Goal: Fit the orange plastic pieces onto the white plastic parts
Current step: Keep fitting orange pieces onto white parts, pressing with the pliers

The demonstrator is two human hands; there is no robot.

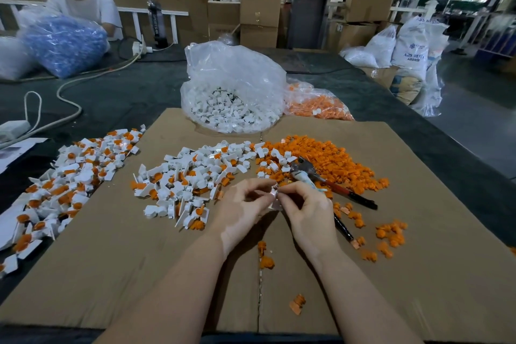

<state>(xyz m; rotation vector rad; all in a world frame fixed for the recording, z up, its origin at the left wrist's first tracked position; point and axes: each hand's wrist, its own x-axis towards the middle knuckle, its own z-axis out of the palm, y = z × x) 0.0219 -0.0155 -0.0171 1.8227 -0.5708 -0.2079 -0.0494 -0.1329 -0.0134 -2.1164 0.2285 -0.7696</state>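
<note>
Pinching white part (275, 198), both hands central

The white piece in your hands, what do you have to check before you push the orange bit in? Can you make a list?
1. White part held: ok, both the left hand and the right hand pinch it.
2. Orange piece in the fingers: cannot tell, fingers hide it.
3. Spare orange pieces close by: ok, a heap lies beyond the hands.
4. Spare white parts close by: ok.
5. Pliers out of the way: ok, resting on the cardboard.
</note>
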